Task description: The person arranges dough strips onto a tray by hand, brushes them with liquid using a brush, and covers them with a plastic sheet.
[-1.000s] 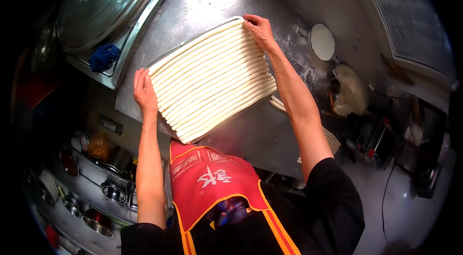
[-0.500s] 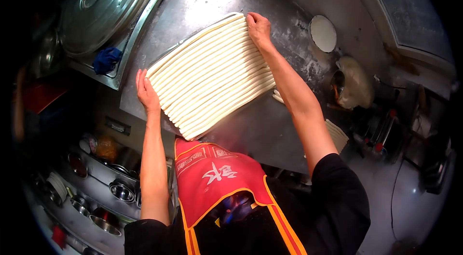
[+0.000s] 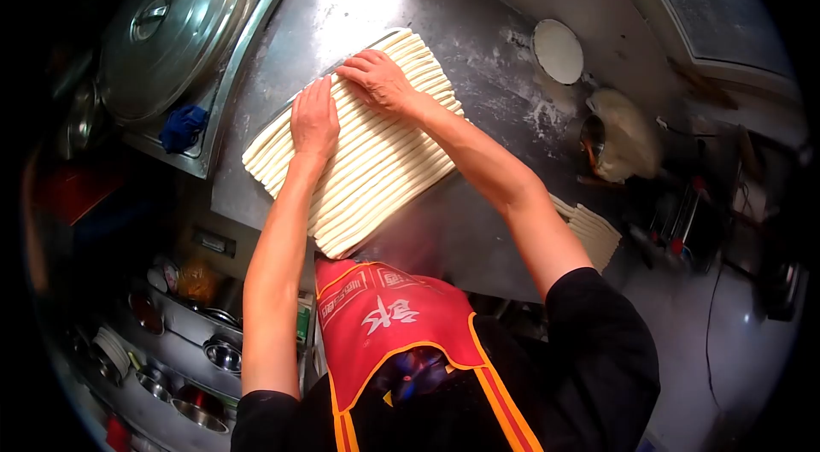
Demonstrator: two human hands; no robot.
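Many long pale dough strips (image 3: 367,170) lie side by side in a slanted block on the metal worktop. My left hand (image 3: 315,123) rests on them near their far edge, fingers stretched out and close together, pointing away from me. Just to its right, my right hand (image 3: 377,81) lies across the same edge, its fingers slightly bent over the outermost strips and its thumb partly hidden. The hands almost touch. Neither hand visibly grips a strip, though their undersides are hidden.
Flour dusts the worktop (image 3: 478,50) near a round white dish (image 3: 558,52). A plastic bag (image 3: 628,136) sits at the right. More dough strips (image 3: 589,234) lie beyond my right arm. Left are a large lidded pot (image 3: 171,25) and a blue cloth (image 3: 183,128); metal bowls (image 3: 224,355) stand below.
Both hands have left the ends of the strips and come together along the far edge, the left moving up and right, the right moving left and down. The near block of strips stays in place.
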